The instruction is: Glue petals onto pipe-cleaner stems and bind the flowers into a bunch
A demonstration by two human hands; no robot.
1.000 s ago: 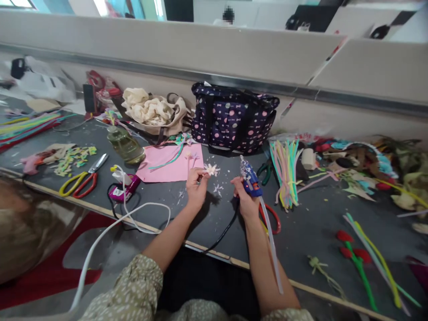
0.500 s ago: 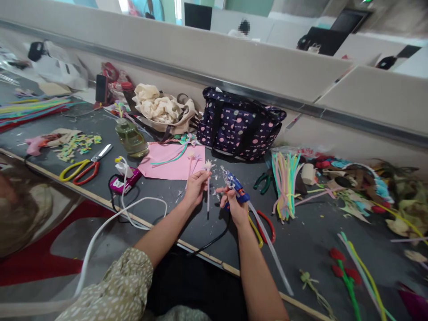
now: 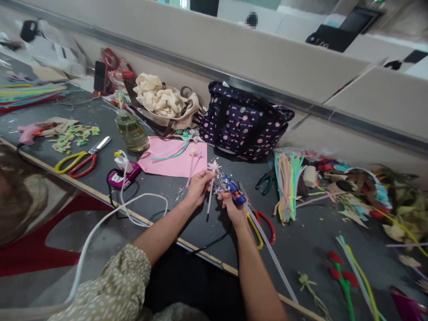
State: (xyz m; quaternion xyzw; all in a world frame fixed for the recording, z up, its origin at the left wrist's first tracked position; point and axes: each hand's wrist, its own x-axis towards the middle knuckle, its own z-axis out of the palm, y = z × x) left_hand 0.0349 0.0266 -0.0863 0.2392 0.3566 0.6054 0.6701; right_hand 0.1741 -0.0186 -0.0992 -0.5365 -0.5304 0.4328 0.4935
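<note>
Between its fingertips my left hand (image 3: 199, 187) pinches a lilac stem topped by a pale flower (image 3: 214, 166). My right hand (image 3: 232, 205) is wrapped round a blue glue gun (image 3: 234, 191), whose nozzle points up and left, close to the flower. A long clear glue stick (image 3: 272, 254) trails from the gun's rear toward the table edge. Beneath and beside the gun lie scissors with red and yellow handles (image 3: 266, 227). Left of the flower, a pink sheet (image 3: 160, 166) bears small flowers and green stems.
A dark dotted bag (image 3: 245, 122) stands behind the hands, with a green-tinted bottle (image 3: 131, 132) to its left. Pipe cleaners (image 3: 288, 187) stand bundled at right. Other scissors (image 3: 80, 161) and a purple power strip (image 3: 124, 176) with a white cable lie left.
The glue gun's nozzle and my right hand have come nearer to the flower. The gun has turned slightly, and the whole view has shifted a little.
</note>
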